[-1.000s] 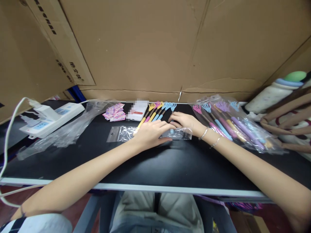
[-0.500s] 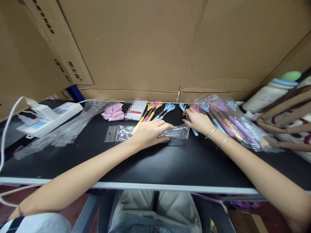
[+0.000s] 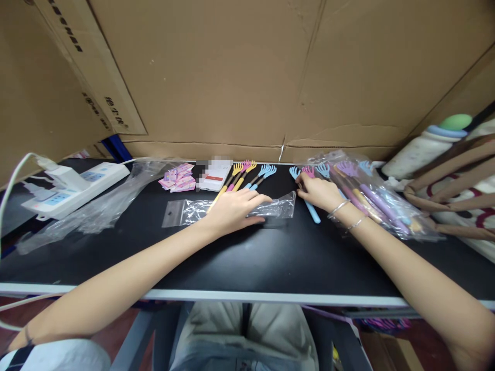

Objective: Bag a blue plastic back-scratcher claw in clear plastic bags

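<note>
My left hand (image 3: 232, 208) lies flat, fingers spread, on a small stack of clear plastic bags (image 3: 181, 211) on the black table (image 3: 270, 257). My right hand (image 3: 319, 191) is curled over a blue back scratcher (image 3: 312, 211). The scratcher lies slanted, its claw head toward the cardboard wall and its handle sticking out below the wrist. The fingertips of that hand reach a pink claw head at the edge of a clear bag of scratchers (image 3: 371, 198). A row of yellow, pink and blue scratchers (image 3: 247, 178) lies just beyond my left hand.
Pink cards (image 3: 178, 178) and a white box (image 3: 214, 175) sit at the back. A power strip (image 3: 73, 188) and a crumpled plastic sheet (image 3: 104, 206) fill the left. A bottle (image 3: 421, 149) and a strapped bag (image 3: 456, 180) stand at the right. Cardboard (image 3: 232, 77) walls the back.
My right hand has drawn one blue scratcher out of the row and slid it right, toward the bag of scratchers. My left hand has stayed pressed on the clear bags.
</note>
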{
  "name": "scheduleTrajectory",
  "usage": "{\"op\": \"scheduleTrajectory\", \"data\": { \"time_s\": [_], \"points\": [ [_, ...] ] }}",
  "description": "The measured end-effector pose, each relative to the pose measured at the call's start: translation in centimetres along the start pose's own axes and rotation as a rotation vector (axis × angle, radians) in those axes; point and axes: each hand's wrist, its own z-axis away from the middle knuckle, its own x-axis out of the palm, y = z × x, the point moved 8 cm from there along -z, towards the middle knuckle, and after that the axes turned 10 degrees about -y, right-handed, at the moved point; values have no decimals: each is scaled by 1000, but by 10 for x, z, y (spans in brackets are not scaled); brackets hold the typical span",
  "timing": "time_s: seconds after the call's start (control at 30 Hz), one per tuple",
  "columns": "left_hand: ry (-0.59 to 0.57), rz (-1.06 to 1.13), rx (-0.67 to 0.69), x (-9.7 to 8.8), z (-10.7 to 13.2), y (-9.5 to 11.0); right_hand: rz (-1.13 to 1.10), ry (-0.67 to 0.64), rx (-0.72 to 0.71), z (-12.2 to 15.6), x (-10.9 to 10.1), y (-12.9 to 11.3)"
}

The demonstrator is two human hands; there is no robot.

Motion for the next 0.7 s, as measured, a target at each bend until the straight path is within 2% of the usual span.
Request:
{"op": "scheduleTrajectory", "data": {
  "time_s": [0.17, 0.37, 0.57, 0.7],
  "points": [
    [-13, 18, 0, 2, 0, 0, -170, 8, -103, -5, -3, 5],
    [-27, 46, -19, 7, 0, -4, -547, -112, -399, -1, -15, -1],
    [-50, 40, -38, 8, 1, -6, -721, -220, -415, 16, -32, 3],
    [-44, 12, -47, 5, 1, -8, -749, -279, -479, 17, -32, 4]
  ]
}}
